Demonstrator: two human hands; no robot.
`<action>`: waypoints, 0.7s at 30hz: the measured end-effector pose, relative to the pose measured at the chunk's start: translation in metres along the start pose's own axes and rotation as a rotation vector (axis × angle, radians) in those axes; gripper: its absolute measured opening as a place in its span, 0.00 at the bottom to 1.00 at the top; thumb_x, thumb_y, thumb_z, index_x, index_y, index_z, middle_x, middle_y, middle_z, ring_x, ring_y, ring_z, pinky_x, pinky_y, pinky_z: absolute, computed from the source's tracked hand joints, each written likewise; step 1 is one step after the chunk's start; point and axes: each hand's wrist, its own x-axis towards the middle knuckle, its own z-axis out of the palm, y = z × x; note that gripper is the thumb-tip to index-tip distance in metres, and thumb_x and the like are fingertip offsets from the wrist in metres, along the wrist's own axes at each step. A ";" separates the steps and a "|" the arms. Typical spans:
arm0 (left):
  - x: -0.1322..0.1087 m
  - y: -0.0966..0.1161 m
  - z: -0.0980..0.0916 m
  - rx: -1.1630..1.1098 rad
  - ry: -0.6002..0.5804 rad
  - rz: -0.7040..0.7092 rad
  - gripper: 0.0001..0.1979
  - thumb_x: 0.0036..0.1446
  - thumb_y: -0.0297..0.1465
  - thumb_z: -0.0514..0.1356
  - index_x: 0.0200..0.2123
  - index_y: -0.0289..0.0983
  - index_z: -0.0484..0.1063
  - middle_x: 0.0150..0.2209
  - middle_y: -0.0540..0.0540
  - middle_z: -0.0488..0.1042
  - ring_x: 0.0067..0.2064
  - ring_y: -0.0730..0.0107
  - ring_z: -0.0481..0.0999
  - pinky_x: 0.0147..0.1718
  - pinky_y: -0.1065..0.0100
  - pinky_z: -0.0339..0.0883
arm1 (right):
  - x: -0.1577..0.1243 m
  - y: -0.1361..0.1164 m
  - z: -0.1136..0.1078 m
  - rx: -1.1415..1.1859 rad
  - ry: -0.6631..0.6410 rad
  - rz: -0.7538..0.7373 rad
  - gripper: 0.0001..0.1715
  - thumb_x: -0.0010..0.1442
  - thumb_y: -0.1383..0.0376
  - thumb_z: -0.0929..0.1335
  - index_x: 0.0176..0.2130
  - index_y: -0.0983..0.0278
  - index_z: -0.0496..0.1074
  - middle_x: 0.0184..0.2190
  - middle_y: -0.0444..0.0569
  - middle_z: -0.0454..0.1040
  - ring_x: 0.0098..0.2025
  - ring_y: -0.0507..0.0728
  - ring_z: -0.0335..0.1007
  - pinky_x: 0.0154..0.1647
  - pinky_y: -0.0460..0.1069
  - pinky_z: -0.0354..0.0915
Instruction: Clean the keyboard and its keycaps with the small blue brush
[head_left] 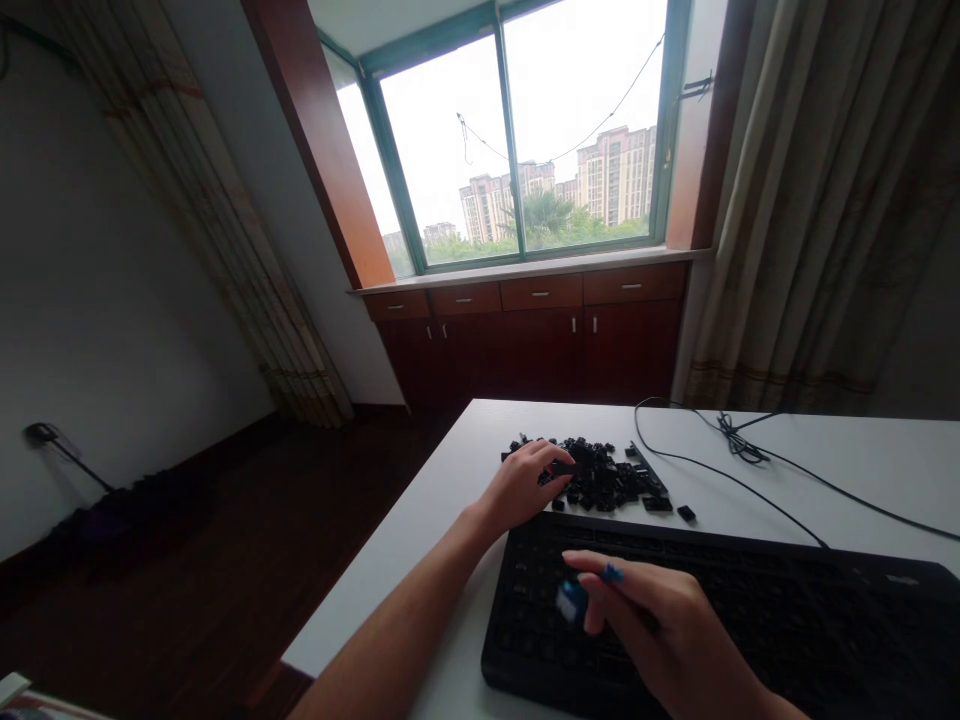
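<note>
My left hand (pixel 525 482) is at the far keys (pixel 604 475), grip unclear! My right hand (pixel 664 612) pinches something blue (pixel 571 602) above the keyboard's (pixel 757 565) left end.

Daylight comes through a green-framed window (pixel 439 150), with red-brown cabinets (pixel 532 345) beneath it and curtains (pixel 832 200) either side.
</note>
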 end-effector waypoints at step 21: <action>0.001 0.006 -0.001 -0.007 -0.016 -0.011 0.11 0.62 0.39 0.64 0.44 0.40 0.75 0.43 0.47 0.76 0.40 0.69 0.75 0.42 0.67 0.70 | 0.001 0.001 0.000 0.108 -0.003 0.189 0.20 0.72 0.59 0.63 0.57 0.61 0.75 0.24 0.42 0.75 0.24 0.49 0.68 0.29 0.44 0.65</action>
